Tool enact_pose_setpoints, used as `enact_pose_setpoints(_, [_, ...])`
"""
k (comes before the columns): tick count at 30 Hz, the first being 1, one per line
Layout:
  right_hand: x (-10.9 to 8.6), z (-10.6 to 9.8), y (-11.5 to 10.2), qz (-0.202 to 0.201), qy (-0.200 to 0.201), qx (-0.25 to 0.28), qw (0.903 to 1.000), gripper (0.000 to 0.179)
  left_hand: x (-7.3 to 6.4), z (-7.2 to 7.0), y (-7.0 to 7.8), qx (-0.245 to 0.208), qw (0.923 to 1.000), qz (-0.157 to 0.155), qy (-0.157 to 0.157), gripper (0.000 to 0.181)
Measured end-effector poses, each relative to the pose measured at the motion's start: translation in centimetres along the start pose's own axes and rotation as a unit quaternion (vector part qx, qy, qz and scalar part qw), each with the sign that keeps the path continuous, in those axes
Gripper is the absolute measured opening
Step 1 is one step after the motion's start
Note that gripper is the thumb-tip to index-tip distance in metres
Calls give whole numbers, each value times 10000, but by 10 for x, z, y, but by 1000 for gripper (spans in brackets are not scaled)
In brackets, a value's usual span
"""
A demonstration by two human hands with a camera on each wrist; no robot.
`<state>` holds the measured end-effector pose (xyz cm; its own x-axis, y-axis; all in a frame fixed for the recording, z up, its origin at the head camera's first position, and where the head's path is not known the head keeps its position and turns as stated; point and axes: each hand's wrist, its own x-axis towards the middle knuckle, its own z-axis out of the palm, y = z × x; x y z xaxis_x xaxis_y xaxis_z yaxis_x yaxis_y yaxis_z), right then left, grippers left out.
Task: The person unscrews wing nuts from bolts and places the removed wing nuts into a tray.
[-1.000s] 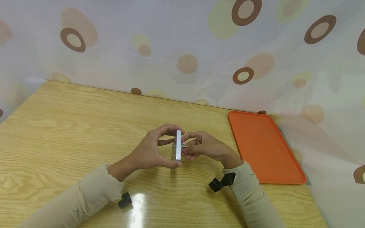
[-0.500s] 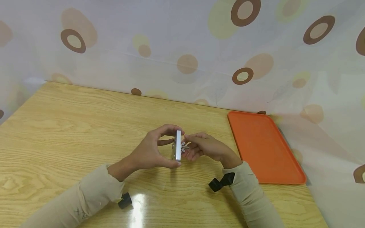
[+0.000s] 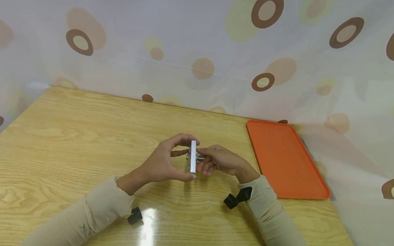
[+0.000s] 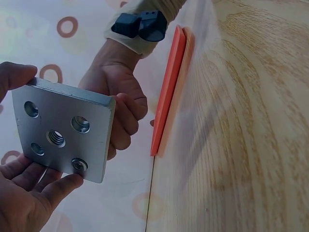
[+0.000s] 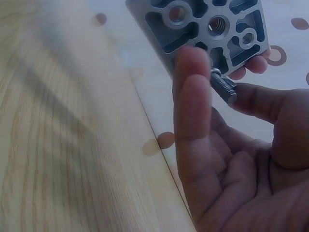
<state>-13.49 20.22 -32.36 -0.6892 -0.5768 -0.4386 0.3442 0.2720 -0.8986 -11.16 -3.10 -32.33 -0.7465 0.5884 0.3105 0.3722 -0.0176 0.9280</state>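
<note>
My left hand (image 3: 163, 162) grips a square silver metal plate (image 3: 193, 157) by its opposite edges, holding it upright above the table. Several round holes pass through the plate's smooth face (image 4: 67, 111), and a bolt head (image 4: 79, 165) sits in one near a corner. From the ribbed back, seen in the right wrist view, the bolt's threaded shank (image 5: 226, 91) sticks out toward my right hand (image 3: 227, 160). A wing nut (image 3: 198, 156) is on that shank close to the plate. My right thumb and fingers lie on either side of the wing nut, pinching it; fingers partly hide it.
An orange tray (image 3: 283, 157) lies at the right of the wood-grain table (image 3: 92, 136). Behind the table hangs a pale sheet (image 3: 172, 68) with round patterns. Each sleeve cuff carries a small black device.
My right fingers opened away from the wing nut, uncovering it, then came back in with the thumb lowered onto it. The left hand and the plate have stayed in place.
</note>
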Motion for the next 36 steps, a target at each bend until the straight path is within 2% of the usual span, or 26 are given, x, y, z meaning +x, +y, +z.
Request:
enact_pose_setpoints(15, [-2,-9,2,-698,-202,-286,9969,16,0,0,-1,-6,10000,5,-19,78])
enact_pose_setpoints(21, [-3,-11,4,-918,-295,-270,9950,24,0,0,-2,-29,10000,-85,-8,79])
enact_pose_setpoints(25, [-2,-12,4,-917,-227,-391,9948,25,0,-1,-2,-1,10000,-76,11,78])
enact_pose_setpoints(29, [-2,-13,4,-826,59,-408,9957,28,0,-1,0,24,10000,-46,21,79])
enact_pose_setpoints(32, [-2,-13,3,-616,249,-205,9976,38,0,0,1,23,10000,-1,26,79])
enact_pose_setpoints(36, [-1,-11,3,-204,167,7,9997,43,0,0,1,-12,10000,8,18,79])
